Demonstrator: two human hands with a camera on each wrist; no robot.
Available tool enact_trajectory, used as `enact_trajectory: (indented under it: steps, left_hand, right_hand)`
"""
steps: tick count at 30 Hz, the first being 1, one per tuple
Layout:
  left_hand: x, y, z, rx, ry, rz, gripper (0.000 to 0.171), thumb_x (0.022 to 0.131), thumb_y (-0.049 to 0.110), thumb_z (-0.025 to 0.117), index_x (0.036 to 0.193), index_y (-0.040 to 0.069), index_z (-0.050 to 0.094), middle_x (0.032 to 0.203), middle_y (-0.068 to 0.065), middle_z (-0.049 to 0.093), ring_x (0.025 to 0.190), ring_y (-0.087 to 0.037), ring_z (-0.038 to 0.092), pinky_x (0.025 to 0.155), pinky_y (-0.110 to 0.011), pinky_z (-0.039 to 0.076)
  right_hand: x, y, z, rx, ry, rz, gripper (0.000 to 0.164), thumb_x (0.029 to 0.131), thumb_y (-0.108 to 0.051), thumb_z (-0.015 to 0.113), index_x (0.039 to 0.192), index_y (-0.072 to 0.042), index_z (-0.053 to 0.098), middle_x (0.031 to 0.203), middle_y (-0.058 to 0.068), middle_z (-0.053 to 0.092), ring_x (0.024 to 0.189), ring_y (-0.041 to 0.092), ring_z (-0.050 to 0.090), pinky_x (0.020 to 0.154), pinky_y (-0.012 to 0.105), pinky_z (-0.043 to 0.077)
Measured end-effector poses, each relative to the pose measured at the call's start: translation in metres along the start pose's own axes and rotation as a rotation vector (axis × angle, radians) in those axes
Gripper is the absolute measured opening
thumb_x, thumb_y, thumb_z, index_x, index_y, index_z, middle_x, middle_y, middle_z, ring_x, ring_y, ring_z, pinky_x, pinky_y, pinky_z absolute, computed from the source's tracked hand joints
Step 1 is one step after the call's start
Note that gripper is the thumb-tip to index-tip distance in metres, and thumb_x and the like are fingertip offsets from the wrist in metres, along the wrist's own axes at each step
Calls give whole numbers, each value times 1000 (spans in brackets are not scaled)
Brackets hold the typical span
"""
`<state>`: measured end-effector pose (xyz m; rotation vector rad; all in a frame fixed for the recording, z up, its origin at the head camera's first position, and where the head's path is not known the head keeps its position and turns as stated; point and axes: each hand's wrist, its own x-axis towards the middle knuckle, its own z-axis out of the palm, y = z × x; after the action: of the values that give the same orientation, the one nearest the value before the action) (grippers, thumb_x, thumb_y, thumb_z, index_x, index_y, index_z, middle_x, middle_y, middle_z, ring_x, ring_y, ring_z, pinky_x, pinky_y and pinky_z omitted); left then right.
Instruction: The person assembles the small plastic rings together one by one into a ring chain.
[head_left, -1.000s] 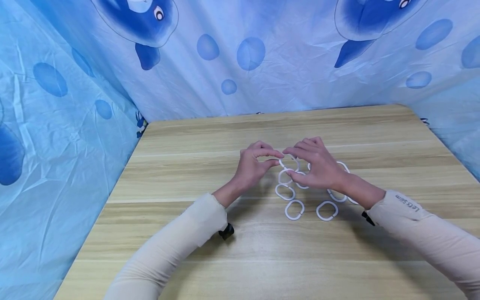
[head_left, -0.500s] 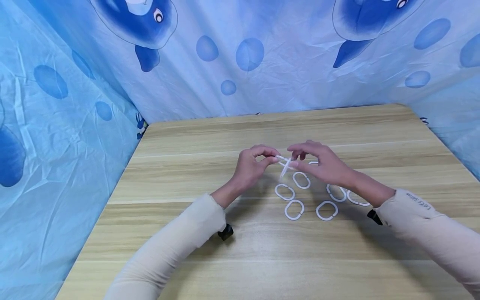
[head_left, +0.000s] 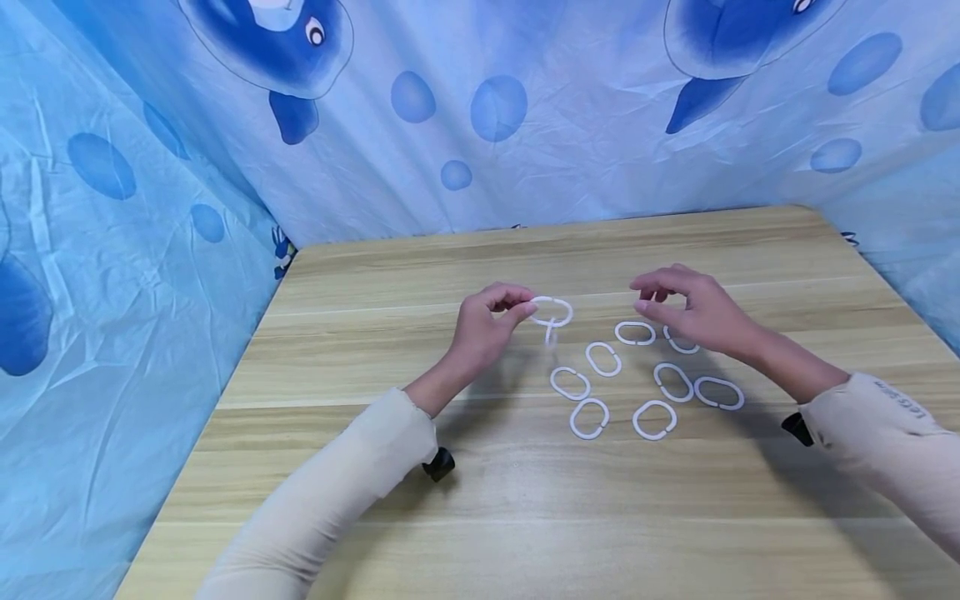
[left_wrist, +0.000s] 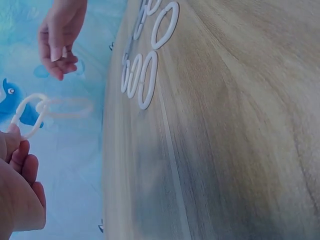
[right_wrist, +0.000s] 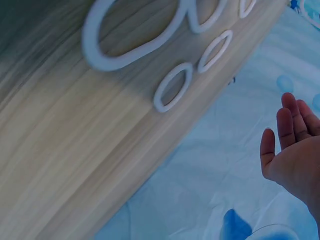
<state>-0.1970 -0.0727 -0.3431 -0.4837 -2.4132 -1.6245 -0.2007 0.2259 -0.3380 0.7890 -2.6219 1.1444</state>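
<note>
Since the earlier frame, the right hand (head_left: 693,310) has moved rightward, clear of the held ring (head_left: 571,313); the left hand (head_left: 486,325) has shifted slightly left. Beige sleeves (head_left: 322,500) extend over the near part of the table (head_left: 540,533), with a small black device (head_left: 438,463) under each cuff. Table surface: pale wood, lengthwise grain, soft sheen, arm shadows. Eight loose rings (head_left: 636,422), white, lie flat near its middle, one partly hidden by the right hand. Above the table, left thumb and index finger pinch the held ring; a second ring (head_left: 549,335), blurred, hangs from it. Right hand: raised, thumb apart from the loosely bent fingers. Farther back, the table ends in a straight edge with a rounded right corner. Blue curtain (head_left: 637,167), printed with bubbles and sea animals, encloses the rear and both sides.
</note>
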Motion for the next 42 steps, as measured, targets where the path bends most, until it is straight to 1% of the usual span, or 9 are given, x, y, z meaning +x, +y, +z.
enact_trajectory:
  steps: [3,6,13,16,22,28,32,36,42]
  left_hand:
    - [0,0,-2,-29,8,-45,12,86,13,73,95,6,73,88,-4,69,78,-14,56,71,-24,47]
    - [1,0,-3,-63,23,-78,12,86,12,73,95,5,73,87,-5,69,75,-12,56,67,-21,46]
    - [3,0,-5,-109,33,-115,12,86,11,73,94,3,73,85,-6,68,73,-10,54,64,-19,44]
    - [3,0,-6,-115,34,-122,12,86,12,73,94,3,72,84,-6,67,72,-10,53,63,-19,44]
    - [2,2,-7,-129,39,-136,12,86,12,73,95,3,73,85,-6,68,72,-10,53,62,-19,44]
    - [2,2,-7,-130,29,-119,13,87,12,72,95,3,72,86,-7,68,73,-11,54,64,-19,45]
    - [2,1,-8,-138,30,-122,12,87,12,72,95,3,72,85,-6,67,73,-11,54,64,-19,44]
    - [2,0,-8,-149,32,-130,12,87,11,72,95,3,72,85,-5,67,73,-11,53,64,-19,44]
    - [2,0,-9,-149,30,-139,12,87,11,72,95,3,73,85,-5,67,74,-12,53,64,-19,44]
  right_hand:
    - [-1,6,-3,-18,-3,20,27,88,-11,69,115,-11,67,94,-1,64,88,7,52,79,25,38]
    - [-2,12,-6,-50,-8,26,30,86,-11,72,115,-12,67,94,-1,64,88,8,52,78,27,38]
    - [-5,22,-10,-108,-19,17,35,82,-8,76,115,-6,67,92,2,63,87,18,51,75,32,39]
    - [-7,26,-11,-129,-36,28,38,80,-6,78,116,-4,66,92,5,63,87,21,50,73,33,40]
    - [-13,39,-18,-177,-85,7,46,76,-7,81,119,-2,64,93,9,63,85,23,51,73,33,40]
    - [-19,51,-25,-254,-211,72,56,75,-15,83,125,-3,61,95,10,61,91,29,52,74,46,36]
    - [-24,59,-26,-305,-273,97,60,72,-21,85,126,-6,61,96,8,61,94,29,49,73,48,31]
    - [-29,66,-23,-337,-286,91,63,71,-27,86,126,-7,63,99,8,61,93,28,49,70,44,30]
    - [-32,72,-18,-354,-267,54,63,69,-29,86,123,-5,64,98,7,58,88,25,49,66,38,28]
